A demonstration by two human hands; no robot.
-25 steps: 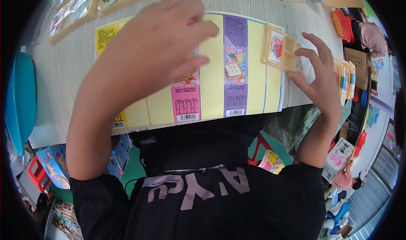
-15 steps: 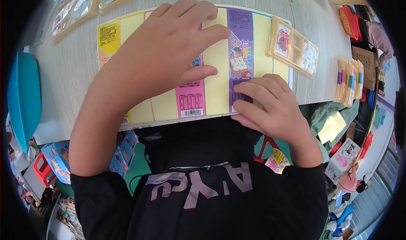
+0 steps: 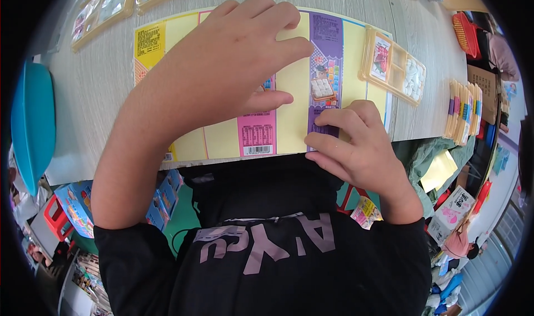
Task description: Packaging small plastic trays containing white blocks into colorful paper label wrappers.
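Observation:
A pale yellow sticker sheet [image 3: 292, 132] lies on the table, with a purple label strip [image 3: 326, 38] and a pink label strip [image 3: 258, 133] on it. My left hand [image 3: 250, 52] spreads over the sheet's middle, thumb apart from the bent fingers, and covers part of the pink strip. At the lower end of the purple strip is my right hand [image 3: 356, 141]. Its index and middle fingertips touch the strip, while the thumb lies near the sheet's front edge with a gap to the index finger. A clear-lidded box [image 3: 392, 65] with white pieces overlaps the sheet's right side.
Beyond the sheet are more boxes [image 3: 105, 13]. A stack of thin packs [image 3: 463, 111] stands at the table's right edge. To the left is a blue basin [image 3: 33, 127]. A green bag [image 3: 417, 166] and a carton [image 3: 452, 213] are at lower right.
The sheet and the box on it appear slightly farther right in the view. Both hands stay over the sheet, with the left one a little farther right. My right fingers remain at the purple strip's lower end.

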